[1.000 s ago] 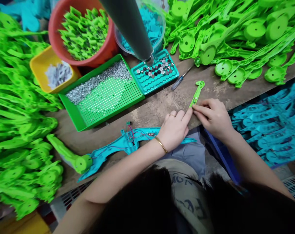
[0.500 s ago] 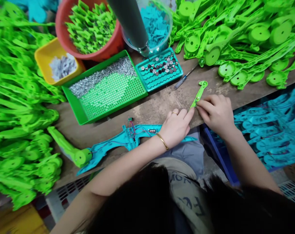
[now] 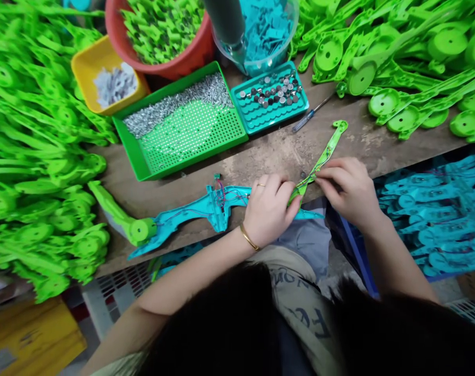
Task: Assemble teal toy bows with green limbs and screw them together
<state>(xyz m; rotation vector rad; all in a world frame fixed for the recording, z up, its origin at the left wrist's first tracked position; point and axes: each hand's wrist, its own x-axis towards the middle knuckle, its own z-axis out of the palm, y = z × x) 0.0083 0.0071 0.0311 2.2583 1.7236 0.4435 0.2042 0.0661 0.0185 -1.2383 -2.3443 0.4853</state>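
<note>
A long, narrow bright-green plastic part (image 3: 332, 142) lies slanted over the bench edge, its hooked end pointing away from me. Thin wires run along its inner side. My left hand (image 3: 270, 209) is closed around its near end, hiding that end. With thumb and forefinger together, my right hand (image 3: 349, 190) pinches a thin wire at the part's right edge, about halfway along. Beneath and left of my left hand lies a blue plastic shell (image 3: 186, 211) with red and blue wires and a small green circuit board (image 3: 217, 177); my hand covers some of it.
A green perforated tray (image 3: 182, 143) of screws and a teal tray (image 3: 270, 117) of round metal pieces stand ahead, beside a screwdriver (image 3: 311, 115). Behind are a yellow bin (image 3: 86, 75), a red tub (image 3: 117, 39) and a clear tub (image 3: 294, 31). Green parts (image 3: 37, 130) pile up both sides.
The green part now shows more of its length, with wires visible along it. My left hand has shifted down and left to its near end; my right hand still pinches at its right edge.
</note>
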